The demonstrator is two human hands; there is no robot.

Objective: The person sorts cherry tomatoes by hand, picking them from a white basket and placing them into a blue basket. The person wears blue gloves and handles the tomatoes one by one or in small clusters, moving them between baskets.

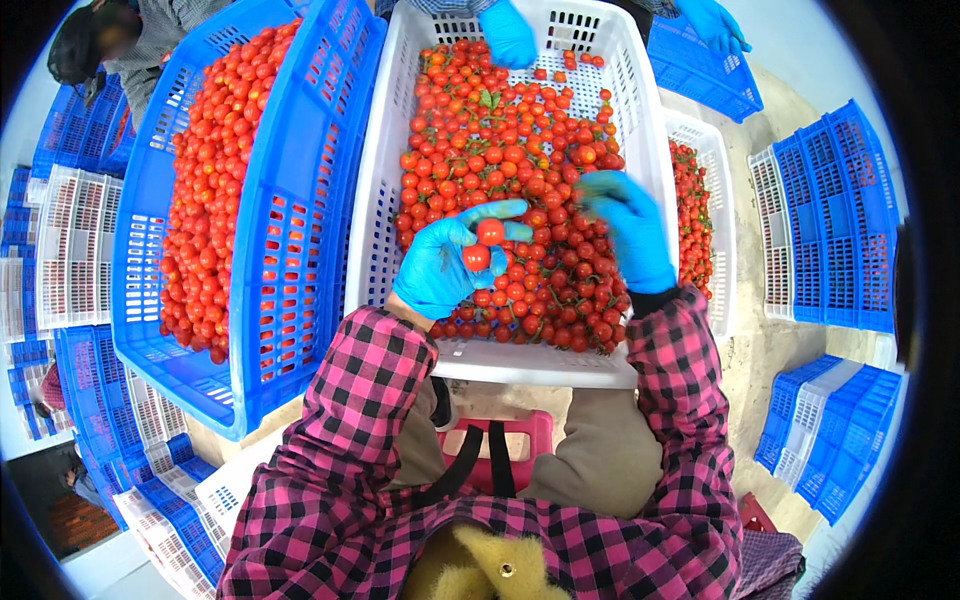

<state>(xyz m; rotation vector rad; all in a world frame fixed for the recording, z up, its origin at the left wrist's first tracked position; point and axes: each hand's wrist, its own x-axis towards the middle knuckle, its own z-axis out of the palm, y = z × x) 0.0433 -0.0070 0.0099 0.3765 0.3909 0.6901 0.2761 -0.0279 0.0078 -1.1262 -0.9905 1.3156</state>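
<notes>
My left hand [441,268], in a blue glove, cradles two red cherry tomatoes [475,258] above a white perforated plastic crate [517,361]. The thumb and fingers are curled around them. Blurred by motion, my right hand [636,234] is over the crate's right side, close to the tomatoes; its fingertips are too smeared to show whether they pinch anything. Under both hands lies a heap of cherry tomatoes [495,161], many with green stems. A small green leaf [490,99] rests on the heap.
On the left, a blue crate [251,300] is filled with cherry tomatoes [210,202]. Another person's gloved hand [508,36] reaches into the white crate's far end. Another gloved hand [712,24] is at upper right. A second white crate [721,225] and stacked crates [832,225] stand right.
</notes>
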